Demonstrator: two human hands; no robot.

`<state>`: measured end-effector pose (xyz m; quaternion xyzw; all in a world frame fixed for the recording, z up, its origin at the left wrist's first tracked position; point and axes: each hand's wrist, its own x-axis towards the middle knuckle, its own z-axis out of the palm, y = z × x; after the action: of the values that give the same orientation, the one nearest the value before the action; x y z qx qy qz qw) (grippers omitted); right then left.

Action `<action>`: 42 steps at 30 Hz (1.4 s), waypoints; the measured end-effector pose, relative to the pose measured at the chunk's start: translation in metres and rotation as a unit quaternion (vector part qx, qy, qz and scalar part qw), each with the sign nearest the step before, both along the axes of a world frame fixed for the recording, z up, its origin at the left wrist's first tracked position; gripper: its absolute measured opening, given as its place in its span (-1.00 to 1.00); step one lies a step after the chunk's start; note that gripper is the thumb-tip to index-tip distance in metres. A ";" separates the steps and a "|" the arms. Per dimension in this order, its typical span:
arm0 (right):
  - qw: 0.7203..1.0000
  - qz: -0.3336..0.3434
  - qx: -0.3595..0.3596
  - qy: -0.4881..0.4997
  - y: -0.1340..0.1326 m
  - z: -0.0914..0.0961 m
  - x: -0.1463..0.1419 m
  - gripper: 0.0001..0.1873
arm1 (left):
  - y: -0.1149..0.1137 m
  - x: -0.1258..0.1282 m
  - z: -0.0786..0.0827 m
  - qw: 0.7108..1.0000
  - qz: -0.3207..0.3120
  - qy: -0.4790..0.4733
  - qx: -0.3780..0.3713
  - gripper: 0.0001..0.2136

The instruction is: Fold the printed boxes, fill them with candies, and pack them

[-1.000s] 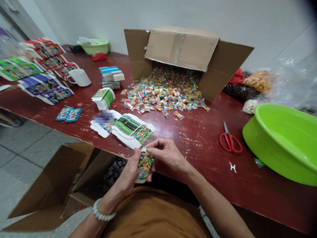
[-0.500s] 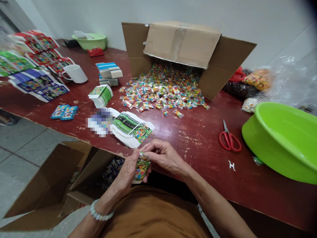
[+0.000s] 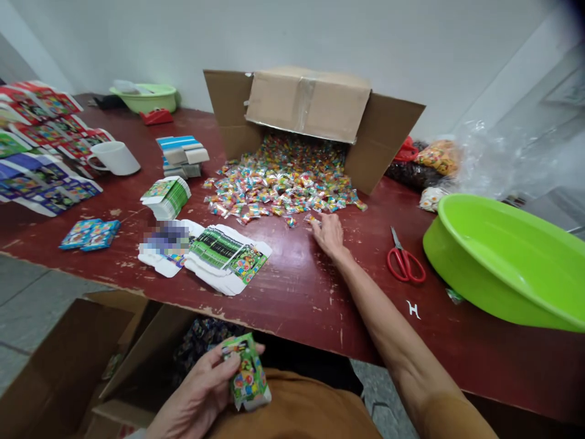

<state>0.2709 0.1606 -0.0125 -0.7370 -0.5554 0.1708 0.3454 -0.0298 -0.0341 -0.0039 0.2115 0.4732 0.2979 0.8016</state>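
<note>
My left hand (image 3: 205, 381) is closed around a small green printed candy box (image 3: 249, 372), held low in front of my body past the table's front edge. Out over the table reaches my right hand (image 3: 328, 233). Its fingers are drawn together at a wrapped candy (image 3: 311, 217) lying just in front of the heap. The heap of wrapped candies (image 3: 283, 189), bright and many-coloured in clear wrappers, spills from a tipped cardboard box (image 3: 308, 103). Flattened green printed cartons (image 3: 223, 253) lie left of my right hand.
Red-handled scissors (image 3: 404, 262) and a large green basin (image 3: 498, 268) are at the right. To the left stand a white mug (image 3: 116, 158), a stack of green cartons (image 3: 167, 198), blue packets (image 3: 90, 235) and printed boxes (image 3: 50, 134). An open carton (image 3: 59, 366) sits below the table edge.
My right hand has left the green box and moved forward to a candy before the heap. My left hand has lowered, keeping hold of the box. The view has shifted a little.
</note>
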 end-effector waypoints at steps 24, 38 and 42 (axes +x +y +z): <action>0.866 0.482 0.048 0.126 -0.132 0.052 -0.093 -0.81 | 0.018 0.020 0.021 0.960 -0.079 0.109 0.247 -0.72; 0.745 0.329 -0.167 0.556 -0.135 0.027 -0.105 -0.46 | 0.021 0.034 0.027 0.982 0.060 -0.004 0.178 -0.57; 0.777 0.336 -0.121 0.519 -0.142 0.020 -0.112 -0.61 | 0.020 0.035 0.023 0.975 0.071 -0.005 0.211 -0.64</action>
<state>0.1589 0.0182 0.0079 -0.3389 -0.4794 0.6979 0.4102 0.0051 -0.0138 0.0189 0.3399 0.4093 0.4480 0.7185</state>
